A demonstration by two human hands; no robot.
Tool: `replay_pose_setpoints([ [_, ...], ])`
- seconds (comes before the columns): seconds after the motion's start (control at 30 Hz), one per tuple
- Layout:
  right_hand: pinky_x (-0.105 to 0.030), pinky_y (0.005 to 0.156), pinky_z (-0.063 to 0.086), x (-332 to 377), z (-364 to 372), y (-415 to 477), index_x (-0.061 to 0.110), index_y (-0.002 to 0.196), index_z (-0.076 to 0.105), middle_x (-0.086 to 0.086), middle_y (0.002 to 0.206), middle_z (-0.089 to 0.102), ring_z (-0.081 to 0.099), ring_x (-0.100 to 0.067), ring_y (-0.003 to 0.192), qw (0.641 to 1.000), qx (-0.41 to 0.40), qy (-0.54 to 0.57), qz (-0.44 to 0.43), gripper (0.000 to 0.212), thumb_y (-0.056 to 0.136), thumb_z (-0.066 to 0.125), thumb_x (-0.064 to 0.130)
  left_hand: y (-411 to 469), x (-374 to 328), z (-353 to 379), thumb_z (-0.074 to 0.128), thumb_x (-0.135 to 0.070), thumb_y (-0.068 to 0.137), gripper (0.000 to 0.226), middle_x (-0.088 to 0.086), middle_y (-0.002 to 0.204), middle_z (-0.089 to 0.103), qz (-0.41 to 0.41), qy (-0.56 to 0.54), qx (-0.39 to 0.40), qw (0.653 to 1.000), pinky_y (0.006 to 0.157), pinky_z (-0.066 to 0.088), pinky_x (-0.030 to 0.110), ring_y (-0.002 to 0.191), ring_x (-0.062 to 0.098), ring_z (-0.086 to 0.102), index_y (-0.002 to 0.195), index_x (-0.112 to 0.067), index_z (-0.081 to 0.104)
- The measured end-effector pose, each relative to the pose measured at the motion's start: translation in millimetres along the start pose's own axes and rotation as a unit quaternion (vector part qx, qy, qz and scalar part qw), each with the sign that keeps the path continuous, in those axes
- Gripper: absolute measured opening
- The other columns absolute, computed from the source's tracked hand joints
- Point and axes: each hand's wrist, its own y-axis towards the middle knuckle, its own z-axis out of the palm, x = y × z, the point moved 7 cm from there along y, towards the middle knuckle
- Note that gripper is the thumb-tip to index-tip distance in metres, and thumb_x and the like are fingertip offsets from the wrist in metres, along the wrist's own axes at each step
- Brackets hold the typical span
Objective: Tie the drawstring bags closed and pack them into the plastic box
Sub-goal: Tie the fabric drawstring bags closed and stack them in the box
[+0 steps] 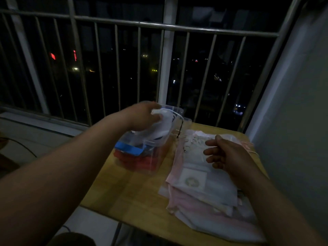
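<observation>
Clear plastic forms the plastic box (pixel 156 162), which stands on the far-left part of the wooden table (pixel 131 192), close to the table's left edge, with its opening facing up. Inside it, a blue item (pixel 127 148) lies over red fabric (pixel 140 161); what these are cannot be resolved in the low light. The left arm extends forward from the lower-left across the table's left edge, and the left hand (pixel 142 116) is positioned above the far end of the box. Its fingers are curled round a white drawstring bag (pixel 163 125), which hangs from the grip partly within the box opening; the hand is motion-blurred. A thin dark cord (pixel 180 129) hangs beside the right wall of the box. A stack of drawstring bags (pixel 204 189), white and pale pink, lies flat on the right half of the table, from near the far edge to the near-right corner, just beside the box. The right forearm enters from the lower-right, and the right hand (pixel 229 153) is over the far part of the stack, palm turned left, fingers loosely bent and thumb raised, holding nothing. Whether the fingertips touch the top bag cannot be determined. A metal railing (pixel 124 25) stands beyond the far edge; a pale wall (pixel 292 121) adjoins the right edge.
</observation>
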Motion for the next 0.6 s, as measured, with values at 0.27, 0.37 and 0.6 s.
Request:
replay_pose_setpoints([
  [0.27, -0.029, 0.057, 0.047, -4.7, 7.8, -2.6, 0.005, 0.109, 0.071, -0.014, 0.085, 0.074, 0.065, -0.022, 0.066, 1.0, 0.005, -0.014, 0.007, 0.04, 0.107, 0.048, 0.038, 11.1, -13.7, 30.5, 0.041, -0.058, 0.094, 0.058, -0.011, 0.144, 0.054, 0.031, 0.049, 0.14, 0.988, 0.11, 0.041, 0.039, 0.127, 0.018, 0.056, 0.151, -0.047, 0.039],
  [0.37, -0.029, 0.057, 0.047, -5.8, 8.8, -2.3, 0.006, 0.108, 0.072, -0.015, 0.085, 0.074, 0.065, -0.023, 0.066, 1.0, 0.007, -0.018, 0.012, 0.04, 0.106, 0.049, 0.038, 15.0, -9.2, 38.1, 0.046, -0.036, 0.107, 0.06, 0.0, 0.16, 0.04, 0.007, 0.198, 0.21, 0.957, 0.106, 0.037, 0.036, 0.139, 0.026, 0.047, 0.162, -0.038, 0.022],
  [0.6, -0.03, 0.057, 0.049, -3.9, 5.5, 0.0, 0.007, 0.105, 0.072, -0.015, 0.084, 0.075, 0.067, -0.022, 0.066, 0.999, 0.004, -0.035, -0.002, 0.039, 0.106, 0.05, 0.039, 13.5, 0.0, 51.8, 0.052, -0.028, 0.107, 0.057, -0.004, 0.156, 0.044, 0.026, 0.307, 0.297, 0.904, 0.106, 0.039, 0.031, 0.139, 0.021, 0.045, 0.16, -0.027, 0.032],
])
